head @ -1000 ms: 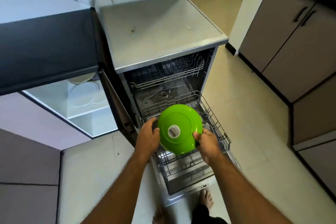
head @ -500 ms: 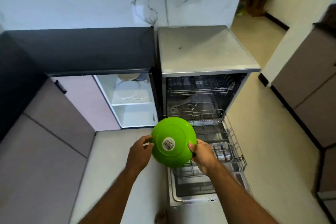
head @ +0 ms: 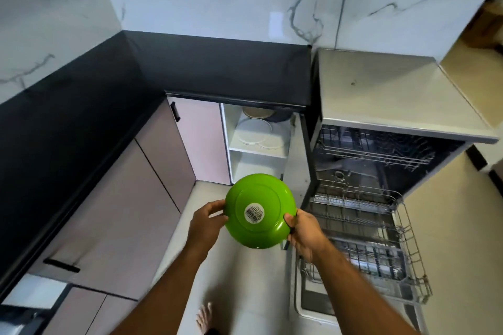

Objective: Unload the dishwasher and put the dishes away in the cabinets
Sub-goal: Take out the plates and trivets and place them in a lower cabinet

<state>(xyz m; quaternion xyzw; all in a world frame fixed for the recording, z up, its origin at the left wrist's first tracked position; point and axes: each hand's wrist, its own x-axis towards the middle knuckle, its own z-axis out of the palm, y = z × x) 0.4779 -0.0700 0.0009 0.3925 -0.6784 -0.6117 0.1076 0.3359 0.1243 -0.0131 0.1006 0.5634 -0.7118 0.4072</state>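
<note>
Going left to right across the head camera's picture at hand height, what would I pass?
Cabinet doors → left hand → green plate → right hand → dishwasher rack → floor.

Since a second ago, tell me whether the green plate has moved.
Yes. The green plate has moved left, off the dishwasher's lower rack, toward the open cabinet.

We are carrying the round green plastic plate (head: 260,211) leftward, away from the pulled-out wire dishwasher rack (head: 381,239), and now holding it before the open white cabinet (head: 255,155), over the floor.
</note>
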